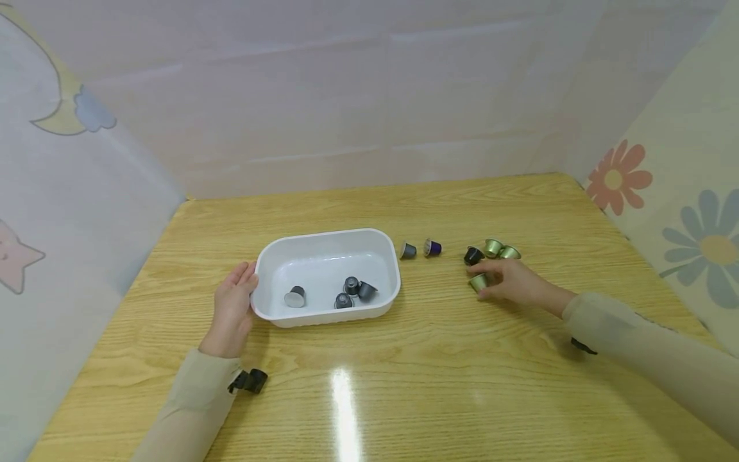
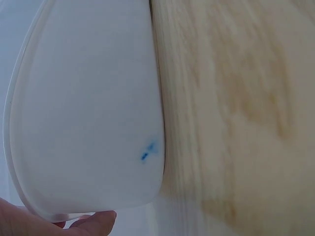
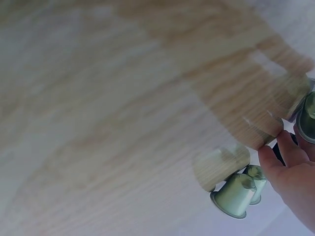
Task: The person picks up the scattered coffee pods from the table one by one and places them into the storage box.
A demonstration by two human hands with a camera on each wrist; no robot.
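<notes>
My left hand (image 1: 232, 308) grips the left end of a white plastic tray (image 1: 323, 316), its thumb at the rim. In the left wrist view, fingertips show by the tray wall (image 2: 93, 108). Several dark grey coffee capsules (image 1: 366, 291) lie inside the tray. Over on the right, my right hand (image 1: 510, 281) pinches a light green coffee capsule (image 1: 478, 282) between thumb and finger. Just beyond those fingers sit a black capsule (image 1: 473, 255) and two more green capsules (image 1: 493, 248). The right wrist view also shows this green pair (image 3: 235, 195).
Between the tray and my right hand lie a grey capsule (image 1: 408, 250) and a purple capsule (image 1: 432, 248). The wooden table (image 1: 416, 385) is bordered by a pale backdrop (image 1: 369, 115) behind and at both sides.
</notes>
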